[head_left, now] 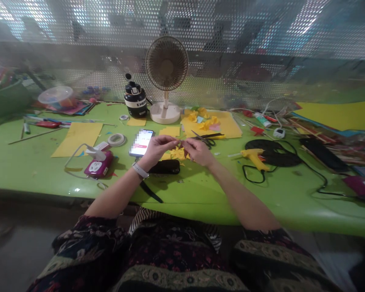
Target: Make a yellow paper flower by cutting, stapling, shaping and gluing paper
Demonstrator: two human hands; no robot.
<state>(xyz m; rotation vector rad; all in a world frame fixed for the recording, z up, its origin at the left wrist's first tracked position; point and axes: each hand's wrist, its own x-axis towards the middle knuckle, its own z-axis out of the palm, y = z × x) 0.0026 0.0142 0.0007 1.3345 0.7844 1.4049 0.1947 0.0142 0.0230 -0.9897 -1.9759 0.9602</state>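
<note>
My left hand (159, 148) and my right hand (199, 152) meet fingertip to fingertip above the green table. Both are closed in a pinch on something too small to make out. Under them lies a heap of cut yellow paper pieces (178, 153). A black elongated case (168, 166) rests just below my left hand, and a lit phone (140, 142) is to its left. Beyond my right hand are dark-handled scissors (209, 141). Yellow paper flowers (212, 121) sit on an orange-yellow sheet (229, 126) farther back.
A fan (166, 112) and a black bottle (136, 101) stand at the back. To the left are a tape roll (116, 140), purple power adapter (99, 165) and yellow sheet (79, 138). A yellow glue gun (255, 158) with its cord lies on the right, near a black pad (281, 154).
</note>
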